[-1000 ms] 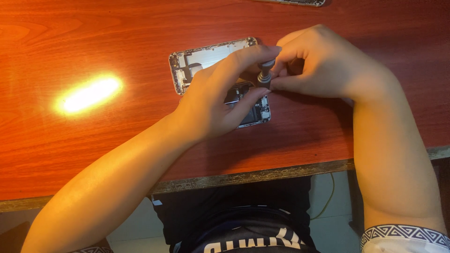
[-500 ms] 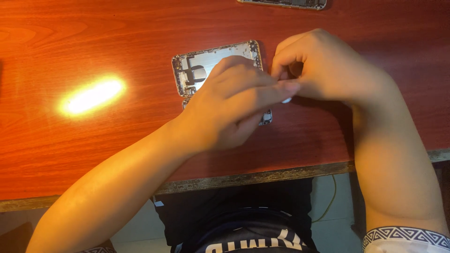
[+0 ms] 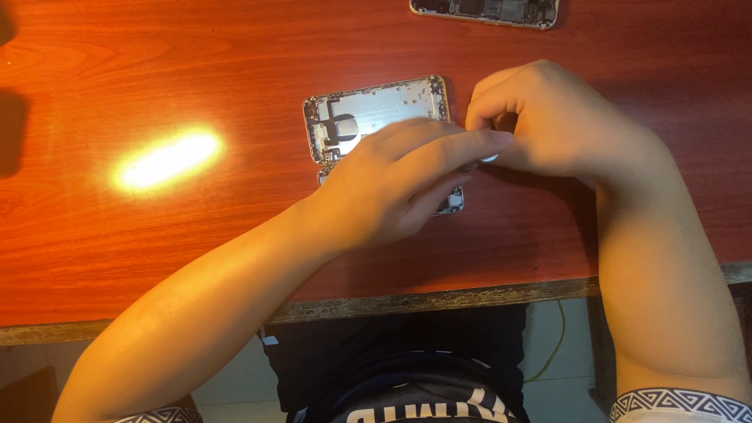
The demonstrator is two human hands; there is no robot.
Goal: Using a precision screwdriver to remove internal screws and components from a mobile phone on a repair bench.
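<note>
Left hand [image 3: 392, 184] shifted, covering phone housing [image 3: 376, 117]

The left hand [image 3: 392, 184] hides the phone housing's [image 3: 368, 113] lower half; the pinched item is perhaps a tool.

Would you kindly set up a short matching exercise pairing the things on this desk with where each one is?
Things:
1. opened phone housing
2. second opened phone
3. bright light patch
4. left hand

Places:
a. top edge of the picture
b. on the desk, left of the housing
c. lying over the housing's near end
d. middle of the red wooden desk

Pairs: 1-d, 2-a, 3-b, 4-c
</note>
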